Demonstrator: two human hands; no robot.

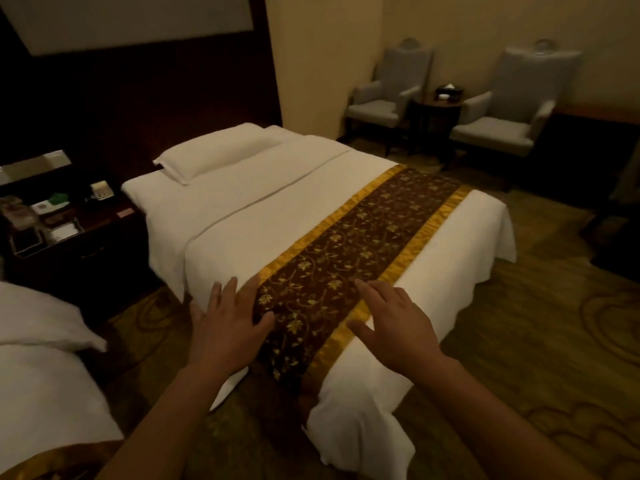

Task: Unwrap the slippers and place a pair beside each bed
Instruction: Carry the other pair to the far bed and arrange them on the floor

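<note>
A white made bed with a brown and gold runner fills the middle of the view. My left hand is stretched out over the near edge of the bed at the runner's left border, fingers spread, holding nothing. My right hand hovers over the runner's right gold border, fingers apart and empty. A second white bed shows at the lower left. No slippers are visible.
A dark nightstand with a phone and trays stands between the beds. Two grey armchairs flank a small round table at the back right. Patterned carpet covers the floor around the beds.
</note>
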